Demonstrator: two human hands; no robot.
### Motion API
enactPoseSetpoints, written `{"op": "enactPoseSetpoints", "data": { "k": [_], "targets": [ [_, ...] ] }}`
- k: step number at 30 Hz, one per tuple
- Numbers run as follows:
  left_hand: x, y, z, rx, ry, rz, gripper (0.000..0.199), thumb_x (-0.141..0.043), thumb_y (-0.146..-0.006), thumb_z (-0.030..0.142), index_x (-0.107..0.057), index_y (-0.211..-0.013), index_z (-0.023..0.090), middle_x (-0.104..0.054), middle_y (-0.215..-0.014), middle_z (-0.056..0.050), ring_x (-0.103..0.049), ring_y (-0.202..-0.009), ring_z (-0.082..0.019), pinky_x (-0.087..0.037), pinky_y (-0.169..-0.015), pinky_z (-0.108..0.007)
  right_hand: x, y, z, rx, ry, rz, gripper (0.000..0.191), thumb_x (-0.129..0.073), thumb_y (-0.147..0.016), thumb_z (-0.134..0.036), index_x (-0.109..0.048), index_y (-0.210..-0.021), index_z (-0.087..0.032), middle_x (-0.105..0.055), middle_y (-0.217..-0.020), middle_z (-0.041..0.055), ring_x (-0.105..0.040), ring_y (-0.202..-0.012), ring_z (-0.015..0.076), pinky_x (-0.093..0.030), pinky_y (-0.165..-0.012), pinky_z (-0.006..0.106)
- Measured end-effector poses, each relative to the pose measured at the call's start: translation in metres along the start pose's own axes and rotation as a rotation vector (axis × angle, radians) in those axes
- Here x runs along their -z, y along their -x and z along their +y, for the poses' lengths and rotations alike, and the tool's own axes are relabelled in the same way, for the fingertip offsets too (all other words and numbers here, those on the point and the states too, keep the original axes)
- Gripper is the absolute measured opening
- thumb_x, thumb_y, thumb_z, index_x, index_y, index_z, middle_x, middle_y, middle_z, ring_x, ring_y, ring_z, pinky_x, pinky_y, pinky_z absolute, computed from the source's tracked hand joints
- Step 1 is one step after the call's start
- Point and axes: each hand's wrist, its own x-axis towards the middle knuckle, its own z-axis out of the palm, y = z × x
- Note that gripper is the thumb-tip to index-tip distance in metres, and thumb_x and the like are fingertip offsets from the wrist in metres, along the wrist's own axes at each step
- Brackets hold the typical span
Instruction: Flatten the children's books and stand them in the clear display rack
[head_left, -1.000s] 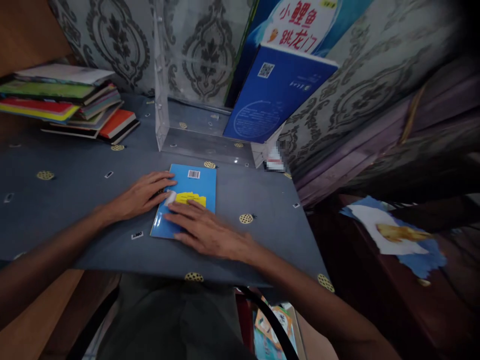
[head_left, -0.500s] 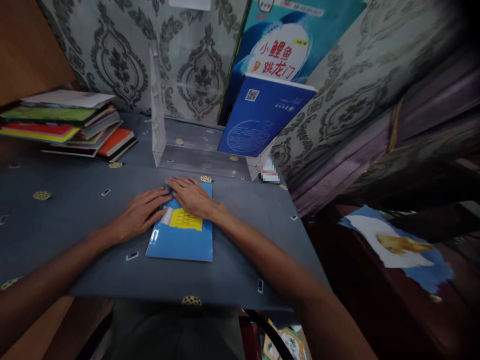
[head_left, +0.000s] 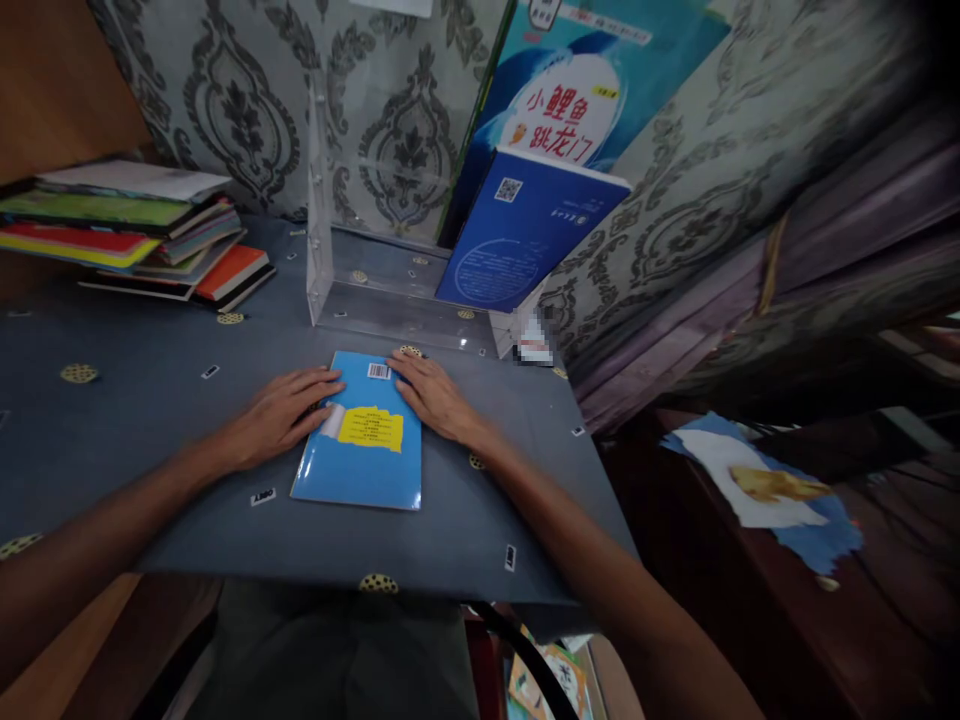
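Observation:
A light blue book (head_left: pixel 360 480) with a yellow text patch and a barcode lies flat on the dark grey cloth near the table's front. My left hand (head_left: pixel 277 420) rests at its left edge, fingertips on the cover, fingers extended. On the opposite side my right hand (head_left: pixel 435 398) lies spread over the upper right edge, its fingertips touching the cover. Neither hand grips anything. Behind the book stands a clear acrylic rack (head_left: pixel 405 312), with a dark blue book (head_left: pixel 517 235) and a large teal book (head_left: pixel 637 75) upright at its right side.
A stack of books (head_left: pixel 135 225) sits at the back left of the table (head_left: pixel 187 350). To the right, lower down, blue and white cloths (head_left: pixel 757 490) lie on a dark red surface. More books (head_left: pixel 551 680) show below the table's front edge.
My right hand has moved right across the blue book to its right edge, uncovering the barcode. My left hand has stayed at the left edge. The view has shifted slightly.

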Motion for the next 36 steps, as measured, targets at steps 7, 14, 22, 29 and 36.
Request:
{"op": "enactPoseSetpoints", "data": {
  "k": [7, 14, 22, 29, 36],
  "targets": [
    [0.002, 0.000, 0.002, 0.004, 0.005, 0.000, 0.055, -0.033, -0.106, 0.056, -0.058, -0.143, 0.023, -0.058, -0.150, -0.012, -0.053, -0.139, -0.030, -0.044, -0.115, -0.054, 0.005, 0.020, 0.017, -0.067, -0.038, 0.036, 0.054, -0.039, -0.107, -0.044, -0.045, -0.155, -0.023, -0.043, -0.163, 0.0124, -0.036, -0.154, 0.0286, -0.028, -0.124, 0.061],
    [0.010, -0.012, -0.004, -0.034, -0.029, -0.016, 0.056, -0.036, -0.102, 0.061, -0.064, -0.132, 0.022, -0.062, -0.143, -0.014, -0.055, -0.134, -0.032, -0.045, -0.112, -0.054, 0.006, 0.023, 0.012, -0.103, -0.014, 0.036, 0.053, -0.043, -0.106, -0.043, -0.047, -0.154, -0.020, -0.044, -0.162, 0.0144, -0.037, -0.153, 0.0287, -0.031, -0.124, 0.059],
    [0.003, -0.056, 0.010, -0.145, -0.069, -0.095, 0.044, -0.039, -0.103, 0.046, -0.059, -0.132, 0.020, -0.063, -0.143, -0.012, -0.055, -0.134, -0.030, -0.040, -0.116, -0.053, -0.004, 0.035, 0.010, -0.088, -0.048, 0.233, 0.044, -0.048, -0.103, -0.039, -0.062, -0.138, -0.015, -0.068, -0.136, 0.0163, -0.060, -0.129, 0.0288, -0.044, -0.113, 0.051],
    [-0.019, -0.108, 0.042, -0.293, -0.068, -0.167, 0.033, -0.037, -0.098, 0.021, -0.055, -0.126, 0.017, -0.065, -0.136, -0.014, -0.058, -0.130, -0.026, -0.041, -0.116, -0.050, -0.001, 0.037, 0.013, -0.101, -0.211, 0.283, 0.056, -0.043, -0.102, -0.029, -0.039, -0.156, -0.017, -0.069, -0.136, 0.0137, -0.060, -0.130, 0.0253, -0.045, -0.113, 0.048],
    [-0.029, -0.118, 0.038, -0.259, 0.059, -0.118, 0.032, -0.038, -0.090, 0.010, -0.056, -0.115, 0.020, -0.068, -0.123, -0.010, -0.061, -0.122, -0.025, -0.048, -0.108, -0.048, -0.001, 0.038, 0.015, -0.125, -0.275, 0.286, 0.058, -0.042, -0.101, -0.027, -0.033, -0.157, -0.019, -0.070, -0.133, 0.0115, -0.062, -0.129, 0.0251, -0.047, -0.111, 0.049]
  ]
}}
